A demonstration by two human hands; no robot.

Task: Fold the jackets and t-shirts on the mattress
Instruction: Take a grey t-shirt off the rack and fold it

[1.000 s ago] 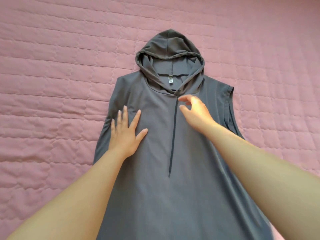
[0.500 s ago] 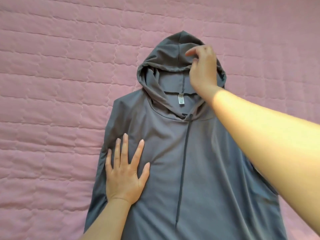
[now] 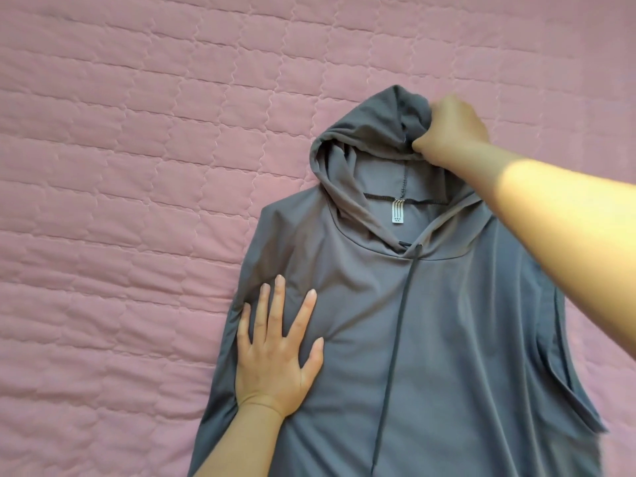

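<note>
A grey sleeveless hooded jacket (image 3: pixel 430 332) lies face up on the pink quilted mattress (image 3: pixel 120 201), its hood (image 3: pixel 364 132) pointing away from me. A dark drawstring runs down its front, and a white label shows inside the neck. My left hand (image 3: pixel 275 356) presses flat on the left chest of the jacket, fingers spread. My right hand (image 3: pixel 451 132) grips the top right of the hood, with the fabric bunched in its curled fingers. The jacket's hem lies below the frame's bottom edge.
The pink quilted mattress fills the view all around the jacket, widest on the left and at the top. My right forearm (image 3: pixel 568 228) crosses over the jacket's right shoulder.
My right hand rose from the neckline up to the hood's top and closed on its fabric. My left hand stayed flat on the chest. The view shifted, so the jacket sits further right.
</note>
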